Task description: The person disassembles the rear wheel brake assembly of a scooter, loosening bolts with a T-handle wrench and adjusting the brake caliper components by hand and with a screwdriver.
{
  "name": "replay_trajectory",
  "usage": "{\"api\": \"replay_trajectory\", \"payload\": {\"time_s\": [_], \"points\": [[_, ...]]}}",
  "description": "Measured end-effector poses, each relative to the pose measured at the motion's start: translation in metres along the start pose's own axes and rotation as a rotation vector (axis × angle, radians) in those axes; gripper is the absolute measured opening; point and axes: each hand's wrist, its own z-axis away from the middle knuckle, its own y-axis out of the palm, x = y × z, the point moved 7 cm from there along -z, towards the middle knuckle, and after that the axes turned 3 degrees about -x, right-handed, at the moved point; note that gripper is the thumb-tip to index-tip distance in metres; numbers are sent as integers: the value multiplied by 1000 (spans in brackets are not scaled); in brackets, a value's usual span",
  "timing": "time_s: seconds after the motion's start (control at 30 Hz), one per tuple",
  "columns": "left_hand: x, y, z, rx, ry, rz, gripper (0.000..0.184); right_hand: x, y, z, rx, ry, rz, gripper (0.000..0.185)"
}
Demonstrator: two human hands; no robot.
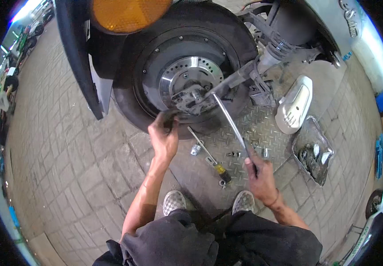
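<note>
In the head view, my right hand [262, 179] is closed round the dark handle of a long shiny metal bar tool [230, 119]. The tool's far end meets the wheel's axle arm [235, 80]. Close to the lower left of the metal bracket [196, 101] at the hub is my left hand [165, 135], its blackened fingers curled towards the thumb. Whatever lies between those fingertips is lost against the dark tyre [129, 84]. A drilled brake disc [196, 64] sits behind the bracket. Below the wheel lies a screwdriver [209, 155] with a yellow and black handle.
Sockets [195, 150] and small metal parts lie on the chequered steel plate [227, 133]. A white plastic cover [294, 104] and a tray [294, 148] of dark parts stand at right. Bodywork with an orange reflector [129, 15] overhangs the wheel. My shoes [174, 202] are below.
</note>
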Motion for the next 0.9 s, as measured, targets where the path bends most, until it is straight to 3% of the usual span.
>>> {"api": "replay_trajectory", "payload": {"time_s": [0.07, 0.13, 0.27, 0.3, 0.33, 0.43, 0.53, 0.6, 0.67, 0.8, 0.83, 0.9], "points": [[-4, -21, -5, -117, 81, -81, 22, 11, -10, -8, 62, 11, 5, 39], [-48, -42, -4, -421, 639, -691, 41, 16, -10, -8, 126, -4, 74, 40], [-66, -60, -25, -596, 727, -914, 59, 21, -2, -9, 253, -86, 251, 36], [-38, -68, -45, -502, 544, -807, 76, 25, -1, -10, 285, -162, 322, 33], [-15, -72, -60, -434, 447, -739, 79, 32, -5, -14, 281, -162, 343, 33], [10, -76, -68, -336, 424, -707, 89, 43, -10, -25, 444, 10, 364, 34], [16, -78, -57, -307, 301, -687, 74, 46, -22, -30, 525, 52, 458, 49], [-12, -47, -39, -242, 493, -311, 60, 51, -22, -28, 525, -40, 646, 54], [-25, -19, -25, -212, 616, -478, 51, 51, -22, -29, 532, 14, 664, 55], [-40, 14, -15, -103, 719, -489, 42, 55, -32, -31, 525, -225, 763, 56], [-37, 17, -16, -75, 649, -479, 41, 64, -35, -35, 519, -330, 817, 56], [-35, 19, -19, -40, 548, -450, 36, 93, -46, -53, 539, -242, 814, 54]]}}
